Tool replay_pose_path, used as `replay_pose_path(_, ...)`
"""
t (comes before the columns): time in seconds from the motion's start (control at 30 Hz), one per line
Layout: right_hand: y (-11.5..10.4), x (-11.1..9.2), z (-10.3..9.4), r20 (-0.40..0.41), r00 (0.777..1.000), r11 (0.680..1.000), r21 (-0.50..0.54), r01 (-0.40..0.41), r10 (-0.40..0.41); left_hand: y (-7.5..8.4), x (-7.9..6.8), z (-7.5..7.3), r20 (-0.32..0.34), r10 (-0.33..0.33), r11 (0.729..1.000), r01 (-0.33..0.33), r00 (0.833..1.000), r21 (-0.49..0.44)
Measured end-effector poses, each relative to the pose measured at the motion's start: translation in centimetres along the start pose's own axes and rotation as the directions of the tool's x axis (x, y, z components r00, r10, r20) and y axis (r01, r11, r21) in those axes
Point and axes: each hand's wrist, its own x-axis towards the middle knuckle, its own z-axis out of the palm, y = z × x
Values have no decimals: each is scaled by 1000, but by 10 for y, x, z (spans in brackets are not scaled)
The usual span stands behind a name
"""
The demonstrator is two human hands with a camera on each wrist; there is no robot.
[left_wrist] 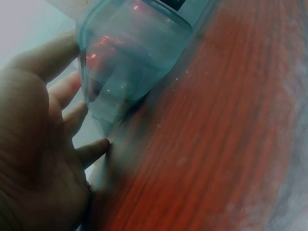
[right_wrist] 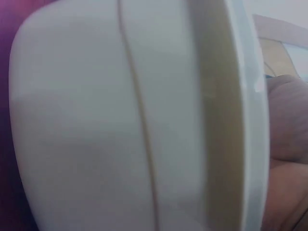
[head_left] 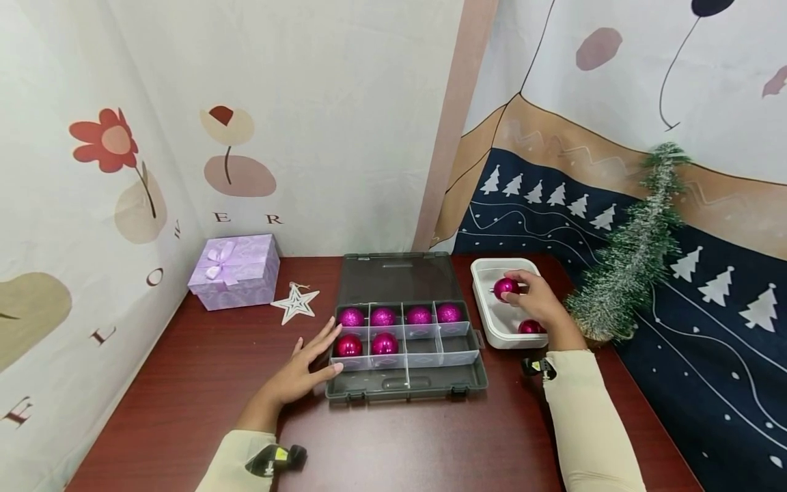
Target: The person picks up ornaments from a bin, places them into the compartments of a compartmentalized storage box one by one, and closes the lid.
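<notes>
My right hand pinches a shiny magenta Christmas ball between thumb and fingers, over the white tub. Another magenta ball lies in the tub's front right part. In the right wrist view the tub's outer wall hides most of that hand. With fingers spread, my left hand touches the left side of a clear-grey compartment box, whose lid is folded back. Glittery balls fill the box's back row; two shiny balls sit at the left of the row before it.
A lilac gift box with a bow and a white star ornament stand left of the compartment box. On the right, a small tinsel tree leans close to the tub. Printed cloth hangs behind the dark red table.
</notes>
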Motion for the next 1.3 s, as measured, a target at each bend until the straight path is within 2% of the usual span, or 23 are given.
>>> replay_pose_path(0.5,-9,-14,5,-7,996,996,14,83,-83,-1,0,0,3,-11,1000,11,1000,2)
replay_pose_path(0.73,-12,-18,9,-4,989,985,90,146,-146,-2,0,0,-1,-9,1000,9,1000,5)
replay_pose_path(0.97,-22,-24,16,-2,970,956,168,241,-244,-1,0,1,4,-12,1000,12,1000,-2)
replay_pose_path(1.3,-33,-26,32,14,933,919,184,350,-358,0,-1,0,-4,-12,1000,12,1000,-1)
